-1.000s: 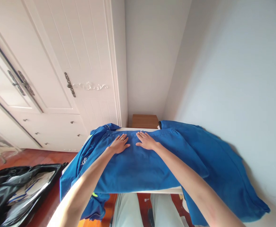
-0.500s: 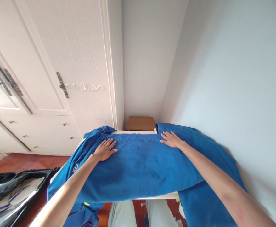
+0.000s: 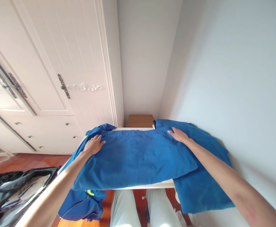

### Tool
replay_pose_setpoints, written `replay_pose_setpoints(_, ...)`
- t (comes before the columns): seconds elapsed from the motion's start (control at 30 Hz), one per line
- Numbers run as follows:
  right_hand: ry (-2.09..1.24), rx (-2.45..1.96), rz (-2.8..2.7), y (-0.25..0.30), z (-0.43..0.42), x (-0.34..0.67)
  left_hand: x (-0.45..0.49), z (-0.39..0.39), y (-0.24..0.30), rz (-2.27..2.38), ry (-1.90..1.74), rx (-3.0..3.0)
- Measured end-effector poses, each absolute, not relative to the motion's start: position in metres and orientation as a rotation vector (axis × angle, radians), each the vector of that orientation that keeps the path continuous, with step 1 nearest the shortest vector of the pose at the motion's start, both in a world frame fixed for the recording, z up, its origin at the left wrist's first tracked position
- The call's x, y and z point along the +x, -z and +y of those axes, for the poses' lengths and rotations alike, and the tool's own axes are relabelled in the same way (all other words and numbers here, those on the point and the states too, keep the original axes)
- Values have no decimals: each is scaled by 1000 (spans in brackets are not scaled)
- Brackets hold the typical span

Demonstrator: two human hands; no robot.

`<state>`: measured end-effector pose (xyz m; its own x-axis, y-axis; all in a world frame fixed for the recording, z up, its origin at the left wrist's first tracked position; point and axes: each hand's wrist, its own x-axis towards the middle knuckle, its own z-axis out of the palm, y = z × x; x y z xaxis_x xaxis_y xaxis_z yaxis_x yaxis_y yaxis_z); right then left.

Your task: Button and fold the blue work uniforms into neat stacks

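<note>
A blue garment [image 3: 135, 157] lies spread over a small white table [image 3: 152, 185], with its ends hanging off the left and right sides. My left hand [image 3: 94, 145] rests flat and open on the garment's left part, near the far edge. My right hand [image 3: 179, 135] lies flat and open on the right part, fingers stretched toward the far edge. Both forearms reach in from the bottom of the view.
A white wardrobe [image 3: 57, 78] with metal handles stands at left. A small wooden cabinet [image 3: 140, 120] sits behind the table, in the corner. A pale wall [image 3: 222, 78] runs along the right. An open black bag [image 3: 12, 189] lies on the red wood floor at lower left.
My hands have slid apart from the garment's middle, the left toward the left edge and the right toward the right edge. The cloth lies flatter under them.
</note>
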<state>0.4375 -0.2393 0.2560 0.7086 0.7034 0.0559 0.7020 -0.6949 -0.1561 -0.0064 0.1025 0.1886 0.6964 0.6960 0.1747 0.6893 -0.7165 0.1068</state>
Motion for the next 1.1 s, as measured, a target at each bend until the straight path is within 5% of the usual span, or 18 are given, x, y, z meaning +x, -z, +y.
replay_pose_setpoints(0.47,-162,-2273,-757,-250,-214,457,9,125,-205,1610,-336,2333)
replay_pose_setpoints(1.1,-426,-2106,-563,-248,-190,478,42,137,-210,1546,-382,2362)
